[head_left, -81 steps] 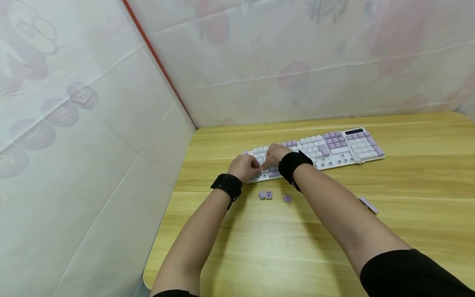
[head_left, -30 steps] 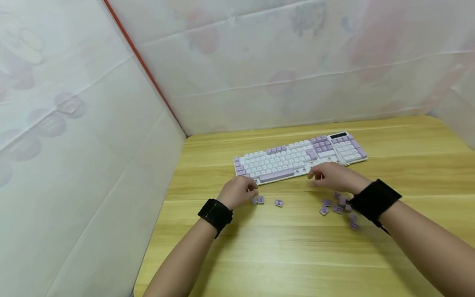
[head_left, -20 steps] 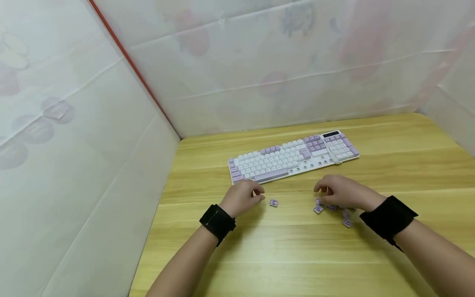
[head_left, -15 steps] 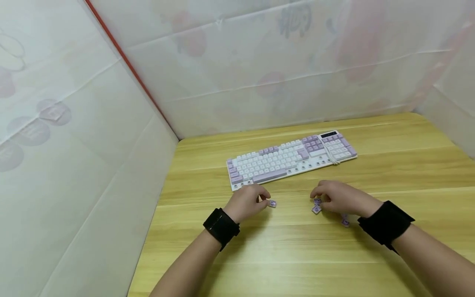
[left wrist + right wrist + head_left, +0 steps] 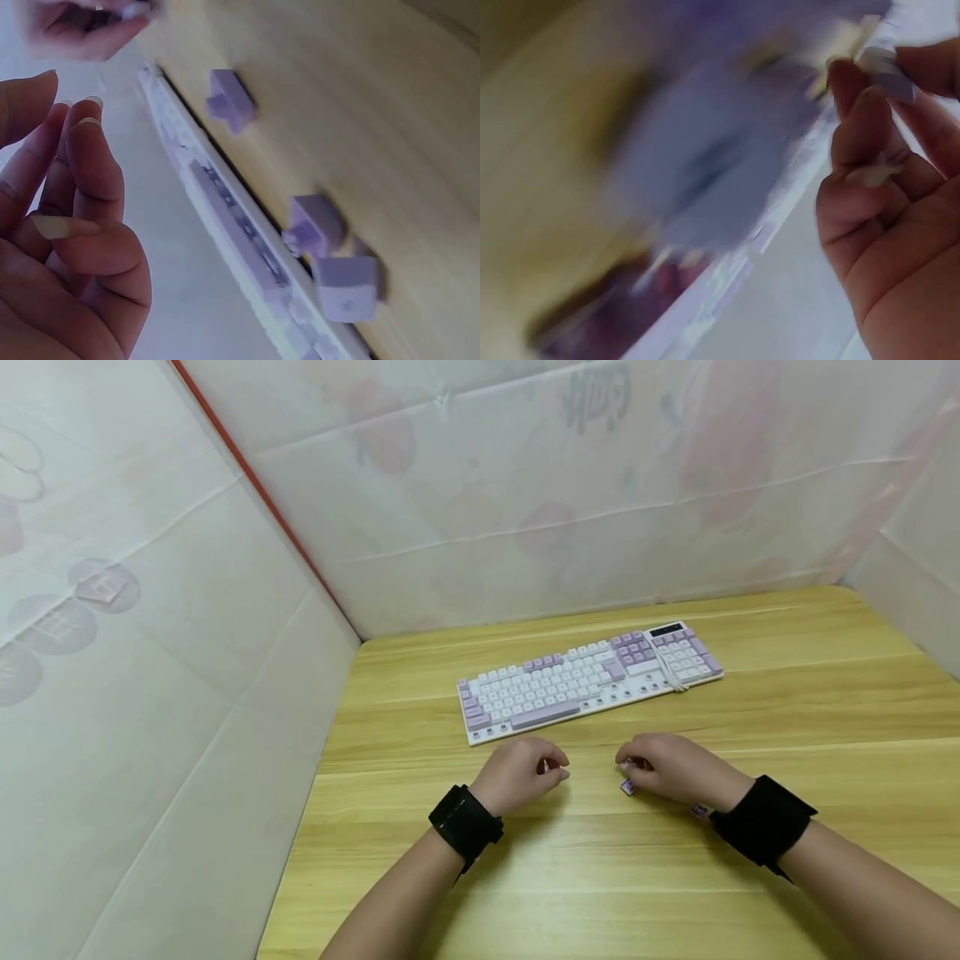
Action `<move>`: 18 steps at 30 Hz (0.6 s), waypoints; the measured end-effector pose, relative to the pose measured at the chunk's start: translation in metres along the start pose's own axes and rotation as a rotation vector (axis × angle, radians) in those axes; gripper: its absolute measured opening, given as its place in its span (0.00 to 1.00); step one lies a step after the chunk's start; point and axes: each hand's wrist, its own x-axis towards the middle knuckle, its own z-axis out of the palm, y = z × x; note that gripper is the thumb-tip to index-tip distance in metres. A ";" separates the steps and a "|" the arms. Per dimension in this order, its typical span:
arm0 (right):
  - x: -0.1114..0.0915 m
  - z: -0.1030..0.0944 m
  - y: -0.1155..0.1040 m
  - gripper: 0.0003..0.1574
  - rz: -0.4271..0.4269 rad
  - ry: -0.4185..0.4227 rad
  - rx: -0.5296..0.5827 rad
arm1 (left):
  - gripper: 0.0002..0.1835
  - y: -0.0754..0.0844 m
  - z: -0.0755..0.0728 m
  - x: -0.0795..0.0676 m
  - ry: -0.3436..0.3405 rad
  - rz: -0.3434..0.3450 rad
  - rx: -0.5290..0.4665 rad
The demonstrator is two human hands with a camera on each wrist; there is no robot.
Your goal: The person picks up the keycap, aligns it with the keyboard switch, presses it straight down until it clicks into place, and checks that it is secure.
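My right hand (image 5: 675, 768) pinches a small lilac-and-white keycap (image 5: 889, 75) between fingertips and thumb, low over the table in front of the keyboard (image 5: 558, 685). Beneath this hand lies a purple keycap (image 5: 627, 786); another keycap (image 5: 699, 811) shows beside the wrist band. Facing it from the left, my left hand (image 5: 517, 772) has loosely bent fingers with nothing between them. In the left wrist view, three lilac keycaps (image 5: 231, 101) lie on the table beside that hand. The white and purple keyboard has bare switches along its front row. Blurred keycaps fill much of the right wrist view.
The keyboard's white cable (image 5: 666, 664) lies bundled across its right part. Wood-grain table (image 5: 570, 877) surrounds the hands. Pale printed sheets (image 5: 480, 485) hang behind the table and along its left side.
Both hands have left the keyboard. The right hand moved right to the loose keycaps, now pinches one, and came back leftward. The left hand moved right, toward it. The head view turned right.
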 end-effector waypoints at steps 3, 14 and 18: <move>0.004 -0.007 -0.009 0.11 0.052 -0.008 0.234 | 0.06 0.004 -0.002 0.002 0.026 0.013 -0.033; 0.008 -0.029 -0.043 0.15 0.094 0.018 0.783 | 0.13 0.028 -0.010 0.007 0.175 0.094 -0.261; 0.009 -0.031 -0.053 0.19 0.056 0.014 0.895 | 0.13 0.033 -0.010 0.007 0.173 0.029 -0.429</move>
